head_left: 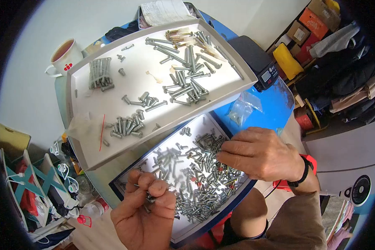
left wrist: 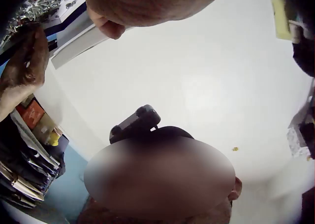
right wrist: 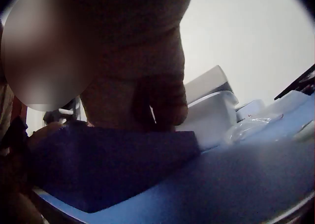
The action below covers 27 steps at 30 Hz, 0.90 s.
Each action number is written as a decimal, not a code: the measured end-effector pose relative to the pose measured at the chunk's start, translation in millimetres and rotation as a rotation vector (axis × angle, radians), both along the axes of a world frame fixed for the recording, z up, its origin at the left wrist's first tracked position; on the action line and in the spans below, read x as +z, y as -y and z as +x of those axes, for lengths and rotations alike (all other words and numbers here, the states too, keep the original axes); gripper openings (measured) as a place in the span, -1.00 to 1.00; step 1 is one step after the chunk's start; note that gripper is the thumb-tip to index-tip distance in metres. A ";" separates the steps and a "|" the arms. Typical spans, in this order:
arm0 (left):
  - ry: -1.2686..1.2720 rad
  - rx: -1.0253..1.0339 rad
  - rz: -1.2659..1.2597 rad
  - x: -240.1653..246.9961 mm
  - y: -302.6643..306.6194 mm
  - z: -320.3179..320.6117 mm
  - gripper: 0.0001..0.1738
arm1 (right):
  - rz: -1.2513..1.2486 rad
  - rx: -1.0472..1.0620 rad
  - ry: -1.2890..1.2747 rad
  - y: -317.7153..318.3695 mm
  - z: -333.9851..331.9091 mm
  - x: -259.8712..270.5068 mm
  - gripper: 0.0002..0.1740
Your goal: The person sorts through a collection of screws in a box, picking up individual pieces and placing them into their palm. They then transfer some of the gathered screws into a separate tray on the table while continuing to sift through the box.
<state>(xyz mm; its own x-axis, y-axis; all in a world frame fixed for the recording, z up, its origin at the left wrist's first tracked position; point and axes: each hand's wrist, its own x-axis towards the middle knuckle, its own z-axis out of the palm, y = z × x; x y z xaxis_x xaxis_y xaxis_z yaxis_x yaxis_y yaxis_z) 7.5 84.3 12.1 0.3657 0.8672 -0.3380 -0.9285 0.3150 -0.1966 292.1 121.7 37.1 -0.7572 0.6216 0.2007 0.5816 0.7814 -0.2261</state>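
In the head view, my left hand (head_left: 146,212) is raised over the near left of a dark-blue-edged box (head_left: 248,189), its fingers curled toward the thumb. Small metal screws (head_left: 150,197) show between the fingertips and the palm. My right hand (head_left: 262,154) reaches over the box's right side, gently bent fingertips right at the heap of small loose screws (head_left: 204,179). Its fingertips' undersides are hidden, and no piece shows between them. In the right wrist view, the fingers (right wrist: 167,103) drop behind the box's dark blue wall (right wrist: 113,160).
A large white tray (head_left: 125,96) of sorted longer bolts and screws overlaps the box's far side. Beyond it stand a mug (head_left: 66,56) and a black digital scale (head_left: 254,62). A clear plastic bag (head_left: 243,108) lies on the blue table (head_left: 275,108).
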 end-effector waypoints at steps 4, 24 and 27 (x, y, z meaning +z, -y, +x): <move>-0.015 0.043 -0.092 13.5 -6.0 -1.2 -0.59 | 0.125 -0.001 0.114 -5.0 -8.3 -9.5 -0.63; -0.075 0.032 -0.018 7.2 -5.3 -15.5 -0.65 | -0.199 0.299 -0.150 19.7 -31.3 -17.5 -0.63; -0.120 0.030 -0.026 8.3 -6.4 -16.0 -0.68 | -0.212 0.323 -0.112 18.3 -35.3 -19.7 -0.63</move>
